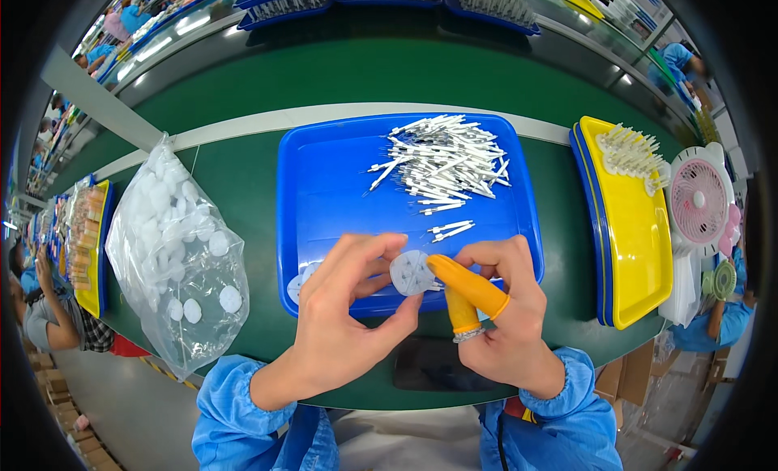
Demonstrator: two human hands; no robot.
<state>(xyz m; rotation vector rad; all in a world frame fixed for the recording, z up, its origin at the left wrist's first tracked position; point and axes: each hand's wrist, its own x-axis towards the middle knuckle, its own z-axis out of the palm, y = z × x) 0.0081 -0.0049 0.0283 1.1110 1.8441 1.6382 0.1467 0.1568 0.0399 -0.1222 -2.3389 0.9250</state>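
Over the near edge of a blue tray (pixel 324 179), my left hand (pixel 344 309) holds a round white disc (pixel 410 273) between thumb and fingers. Thin dark lines show across the disc's face. My right hand (pixel 506 309) wears orange finger cots (pixel 474 289) on two fingers. These are closed at the disc's right edge, where a small white bit shows; what they pinch is mostly hidden. Behind my left fingers, more white discs (pixel 297 286) lie partly hidden in the tray. A heap of thin white sticks with dark wire ends (pixel 450 159) fills its far right part.
Left of the tray lies a clear plastic bag (pixel 178 260) of round white pieces. Stacked yellow and blue trays (pixel 636 252) stand at right, with white sticks on top, beside a pink-and-white fan (pixel 698 197). A dark flat object (pixel 438 367) lies near the table's front edge.
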